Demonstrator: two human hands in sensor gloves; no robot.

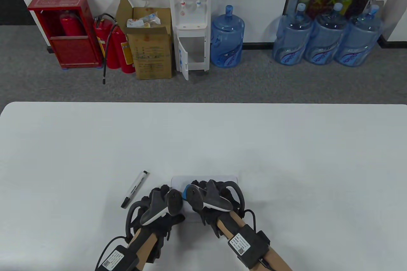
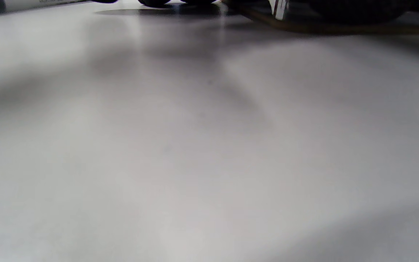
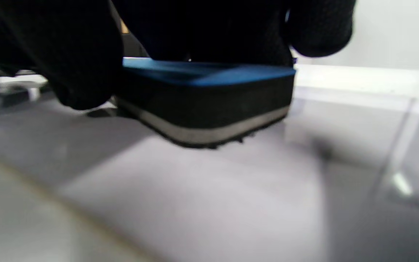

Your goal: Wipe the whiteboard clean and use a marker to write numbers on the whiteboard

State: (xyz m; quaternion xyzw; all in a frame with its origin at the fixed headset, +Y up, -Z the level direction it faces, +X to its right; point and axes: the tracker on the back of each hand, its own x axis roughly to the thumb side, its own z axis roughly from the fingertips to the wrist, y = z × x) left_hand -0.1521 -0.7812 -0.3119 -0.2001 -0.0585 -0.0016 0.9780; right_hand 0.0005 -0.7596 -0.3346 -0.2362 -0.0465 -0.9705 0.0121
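Wiping looks like the step in hand, so I'd call the task early on. The right hand has its fingers curled round a blue-topped eraser, thumb on one side and fingers over the other, and the felt side sits on or just above the whiteboard. The whiteboard is a small pale slab lying flat on the worktop, mostly hidden under both hands, only its far strip showing.

The left hand rests at the whiteboard's left edge, probably steadying it. I honestly can't tell whether its fingers are spread or curled, since the tracker covers them from above and the wrist view shows almost nothing but blurry worktop.

The marker lies on the worktop just left of the whiteboard, capped as far as I can see, nobody touching it. So the number writing isn't started, going by that.

Whether any old ink is left on the whiteboard I can't say. The bit visible in the right wrist view looks clean-ish but it's blurry.
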